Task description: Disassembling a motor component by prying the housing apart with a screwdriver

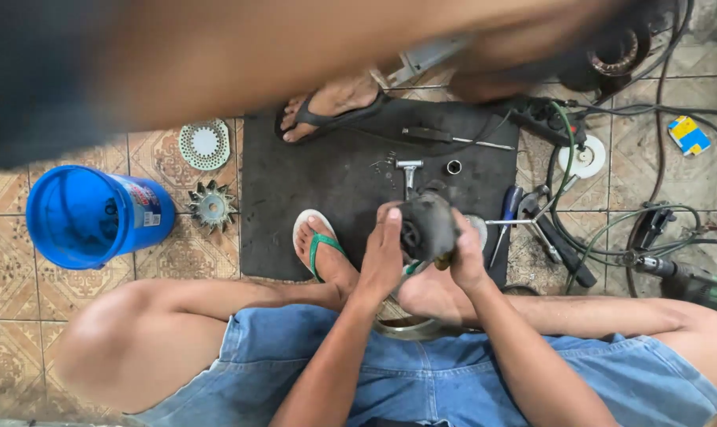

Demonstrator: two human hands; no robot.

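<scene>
I sit with knees apart over a black rubber mat (335, 170) on a tiled floor. Both hands hold a dark, greasy round motor part (426, 227) above the mat. My left hand (384, 257) grips its left side with fingers up over the top. My right hand (465, 257) clasps its right side. My foot in a green-strapped sandal (317, 241) rests on the mat just left of the hands.
Another person's arm blurs across the top, their sandalled foot (327, 107) on the mat's far edge. A blue bucket (86, 213), a fan disc (211, 206) and a round grille (204, 144) lie left. Screwdrivers (507, 217), pliers, cables and a power tool (690, 281) crowd the right.
</scene>
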